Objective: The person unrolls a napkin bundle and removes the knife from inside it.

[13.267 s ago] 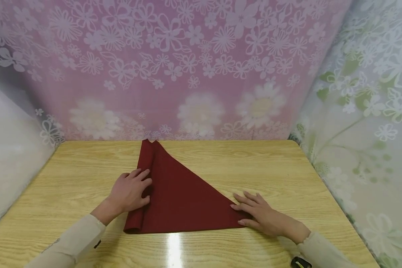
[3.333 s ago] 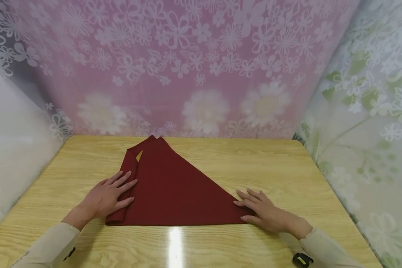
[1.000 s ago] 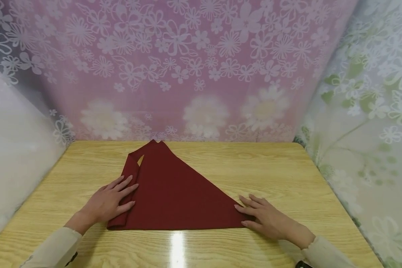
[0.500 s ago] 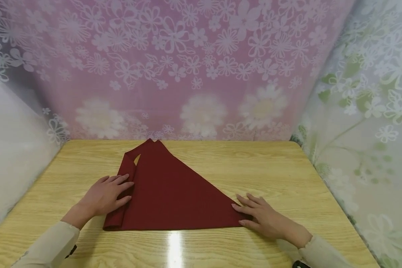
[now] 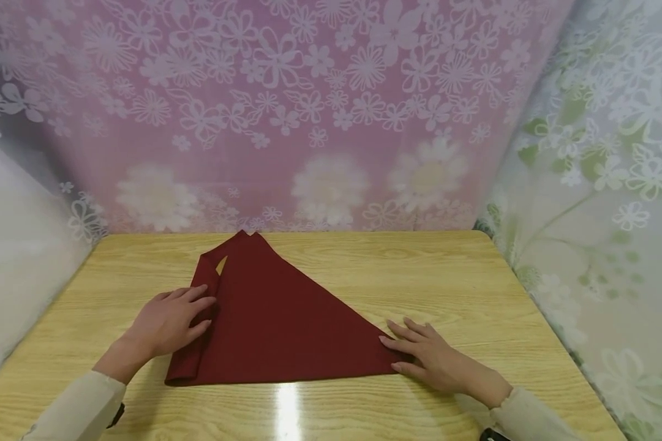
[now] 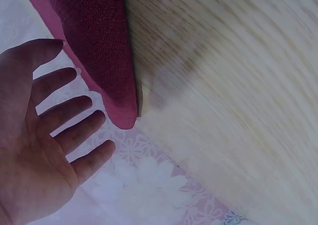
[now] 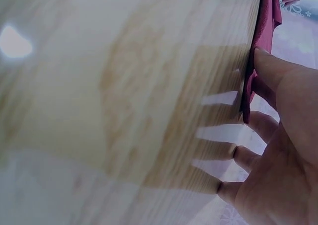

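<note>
On my feed, the dark-red triangular folded cloth [image 5: 286, 331] looks matt, its weave finely rough in the left wrist view. The flat yellow wood-grained tabletop [image 5: 419, 263] seems smooth and glossy to me, mirroring white glare [image 5: 288, 410]; I see matt cream fabric sleeves [image 5: 77, 407].

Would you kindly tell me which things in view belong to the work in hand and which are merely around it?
In use:
- dark red cloth
- left hand
- right hand
- wood-grain table beneath

Just around:
- pink floral backdrop
- pale leafy backdrop
</note>
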Action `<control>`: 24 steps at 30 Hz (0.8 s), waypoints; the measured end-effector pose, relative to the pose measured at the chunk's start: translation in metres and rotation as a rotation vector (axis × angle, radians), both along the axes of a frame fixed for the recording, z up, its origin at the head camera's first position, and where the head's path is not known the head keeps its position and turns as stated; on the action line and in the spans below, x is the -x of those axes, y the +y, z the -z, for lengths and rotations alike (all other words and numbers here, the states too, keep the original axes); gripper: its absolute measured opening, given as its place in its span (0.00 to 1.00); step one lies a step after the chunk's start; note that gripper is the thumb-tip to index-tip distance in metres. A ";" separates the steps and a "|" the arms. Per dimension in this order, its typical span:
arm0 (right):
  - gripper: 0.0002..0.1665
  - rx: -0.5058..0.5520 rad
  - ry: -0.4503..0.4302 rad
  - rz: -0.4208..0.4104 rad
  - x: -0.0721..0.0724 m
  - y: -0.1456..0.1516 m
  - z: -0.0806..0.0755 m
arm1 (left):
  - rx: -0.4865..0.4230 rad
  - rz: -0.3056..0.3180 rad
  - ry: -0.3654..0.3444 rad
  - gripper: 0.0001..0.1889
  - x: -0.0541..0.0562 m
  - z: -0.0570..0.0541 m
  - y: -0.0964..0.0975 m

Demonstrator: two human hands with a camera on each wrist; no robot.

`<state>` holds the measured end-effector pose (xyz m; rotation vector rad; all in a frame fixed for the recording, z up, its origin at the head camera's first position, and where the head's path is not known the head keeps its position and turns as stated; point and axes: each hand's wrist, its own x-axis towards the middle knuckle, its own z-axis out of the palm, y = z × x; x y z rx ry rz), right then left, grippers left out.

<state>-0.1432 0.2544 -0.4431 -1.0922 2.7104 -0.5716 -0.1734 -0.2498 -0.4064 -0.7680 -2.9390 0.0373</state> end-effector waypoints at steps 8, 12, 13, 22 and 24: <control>0.30 -0.001 -0.009 0.008 -0.001 -0.001 0.001 | -0.015 0.015 0.028 0.18 -0.002 0.004 0.001; 0.30 0.002 -0.004 0.004 -0.001 -0.001 0.001 | -0.011 0.022 0.032 0.17 -0.003 0.006 0.002; 0.29 0.002 -0.005 0.003 -0.001 -0.001 0.001 | -0.011 0.024 0.033 0.17 -0.003 0.007 0.003; 0.30 0.012 0.002 0.006 -0.002 -0.001 0.001 | -0.009 0.013 0.043 0.16 -0.003 0.014 0.006; 0.29 0.015 0.012 0.005 -0.002 0.000 0.001 | -0.013 0.006 0.048 0.16 -0.002 0.015 0.007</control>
